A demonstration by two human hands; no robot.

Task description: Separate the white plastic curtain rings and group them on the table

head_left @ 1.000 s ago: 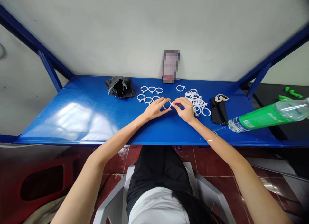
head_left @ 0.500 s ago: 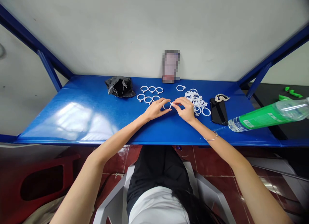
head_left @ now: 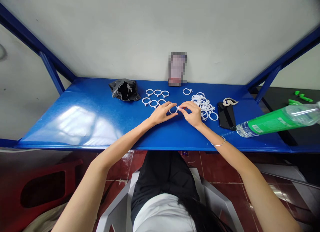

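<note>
Both hands meet over the middle of the blue table (head_left: 100,125), pinching one white plastic ring (head_left: 173,109) between them. My left hand (head_left: 161,112) grips its left side with curled fingers. My right hand (head_left: 192,114) pinches its right end. To the left of my hands, several finished white rings (head_left: 155,97) lie in two neat rows. Close to my right hand sits a loose pile of white rings (head_left: 205,105), with one single ring (head_left: 187,91) lying behind it.
A crumpled black plastic bag (head_left: 124,89) lies at the back left. A phone (head_left: 177,68) leans on the wall. A black phone (head_left: 226,116) and a small beige clip (head_left: 229,101) lie right. A green-labelled water bottle (head_left: 277,120) lies at the right edge.
</note>
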